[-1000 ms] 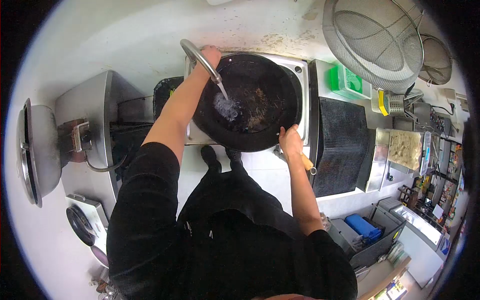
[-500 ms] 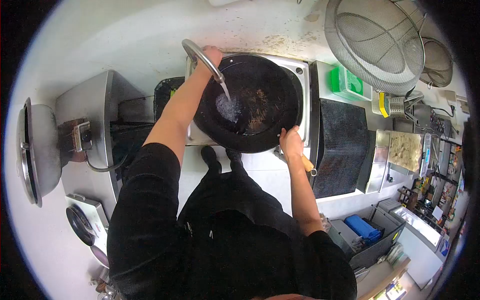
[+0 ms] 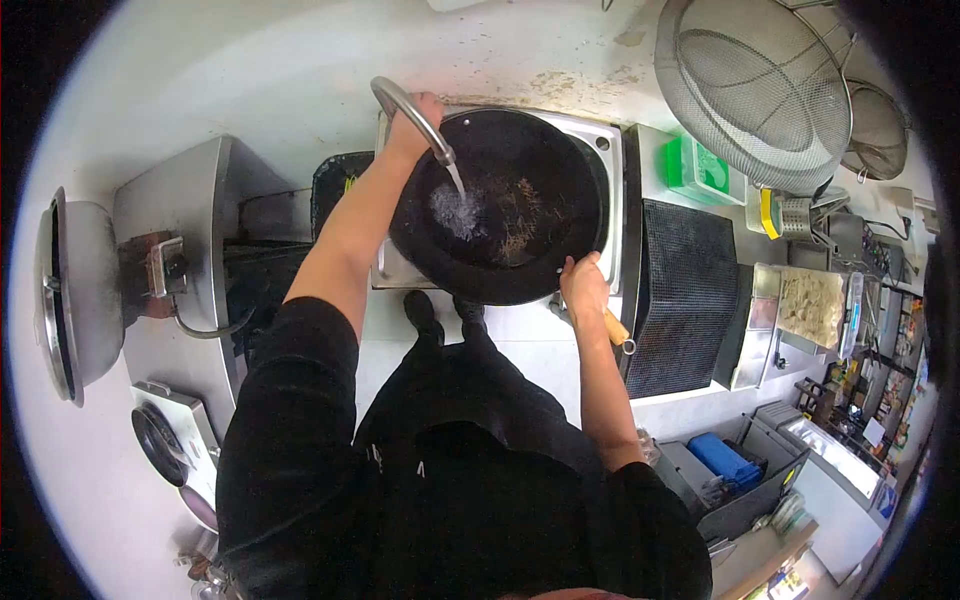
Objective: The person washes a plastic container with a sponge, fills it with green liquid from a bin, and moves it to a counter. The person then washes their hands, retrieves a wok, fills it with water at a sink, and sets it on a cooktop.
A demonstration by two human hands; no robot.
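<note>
A large black wok (image 3: pixel 560 170) rests over the sink (image 3: pixel 612 160), tilted a little. Water from the curved metal faucet (image 3: pixel 408 108) runs into its left side, where it foams. Brown bits (image 3: pixel 515 240) cling to the middle of the wok. My left hand (image 3: pixel 422 112) is closed at the faucet's base, behind the spout, its fingers partly hidden. My right hand (image 3: pixel 584 284) grips the wok at its near right edge, where the handle joins. The wooden handle end (image 3: pixel 615 328) with a metal ring sticks out beneath my wrist.
Mesh strainers (image 3: pixel 755 90) hang at the upper right. Below them stands a green container (image 3: pixel 700 168) with a yellow sponge (image 3: pixel 769 213). A black mesh mat (image 3: pixel 685 295) lies right of the sink. To the left are a steel cabinet (image 3: pixel 175 230) and a dark bin (image 3: pixel 335 185).
Water keeps running into the wok, and less of it seems pooled near the close rim. Both hands stay in place; the view has shifted slightly.
</note>
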